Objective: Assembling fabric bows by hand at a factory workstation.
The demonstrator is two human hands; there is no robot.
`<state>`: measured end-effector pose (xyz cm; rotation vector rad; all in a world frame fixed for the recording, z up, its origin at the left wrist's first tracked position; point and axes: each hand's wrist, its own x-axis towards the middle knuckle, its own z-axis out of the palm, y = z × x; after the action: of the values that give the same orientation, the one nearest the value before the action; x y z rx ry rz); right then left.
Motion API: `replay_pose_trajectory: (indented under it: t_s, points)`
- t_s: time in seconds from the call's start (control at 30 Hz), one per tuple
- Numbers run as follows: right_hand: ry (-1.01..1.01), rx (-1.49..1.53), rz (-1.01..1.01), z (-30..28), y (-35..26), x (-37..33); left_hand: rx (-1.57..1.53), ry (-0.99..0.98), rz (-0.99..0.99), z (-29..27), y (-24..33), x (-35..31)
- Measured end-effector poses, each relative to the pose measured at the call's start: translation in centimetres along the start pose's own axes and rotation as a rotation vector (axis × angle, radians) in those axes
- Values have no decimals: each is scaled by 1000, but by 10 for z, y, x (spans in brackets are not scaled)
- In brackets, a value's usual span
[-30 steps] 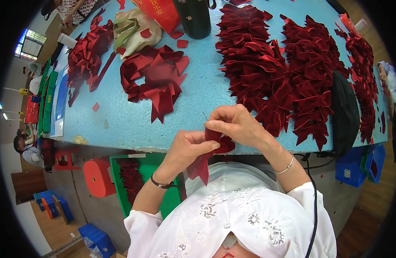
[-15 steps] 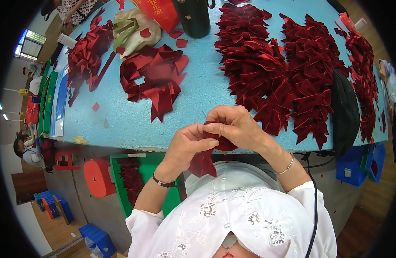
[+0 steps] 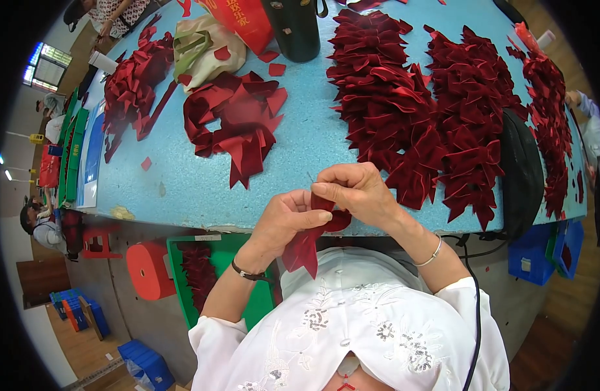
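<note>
Over the table's near edge, both my hands pinch one dark red velvet ribbon [image 3: 303,253]. My left hand [image 3: 288,220] is closed on it, with thumb and fingers pressed together, and the forked tail hangs below. Close beside it, my right hand [image 3: 360,194] grips the upper part between thumb and forefinger, and a loop shows under its fingers. A thin dark sliver stands up by the right fingertips, too small to name. Beyond my hands lie loose red ribbon strips [image 3: 231,120]. Rows of finished velvet bows [image 3: 378,85] stretch to the right of them.
A dark tumbler [image 3: 292,29], a red bag [image 3: 238,19] and a cream cloth bag [image 3: 215,55] stand at the back. A black pouch [image 3: 521,173] hangs over the table's right edge. Below the table are a green bin [image 3: 261,303] and a red roll [image 3: 148,270]. Other people sit nearby.
The ribbon's tail has swung slightly left and lower, and its fold between my fingers has shifted. My hands stay nearly in place. At the far right, a person's arm has come toward the table.
</note>
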<state>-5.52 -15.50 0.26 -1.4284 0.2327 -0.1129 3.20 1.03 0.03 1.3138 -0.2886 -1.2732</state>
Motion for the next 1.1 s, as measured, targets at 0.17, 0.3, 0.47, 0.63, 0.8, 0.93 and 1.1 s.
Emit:
replay_pose_trajectory:
  t_s: [0.17,0.3,0.47,0.63,0.8,0.93,1.1]
  points:
    - [-35,-221,-137,7,-21,3,-114,38,40,4,12,-23]
    - [11,-279,-157,3,-8,-4,-65,-54,65,5,9,-17]
    - [17,-275,-194,8,-19,-15,-75,-50,221,4,-6,-6]
    - [60,-167,-222,9,-10,-6,-45,-120,196,-4,-4,2]
    - [39,-239,-196,9,-15,-3,-51,-91,190,7,9,-7]
    - [183,-122,-243,22,-26,8,-163,77,313,2,17,-6]
    - [334,47,-266,30,-38,-2,-284,289,581,-10,48,-32]
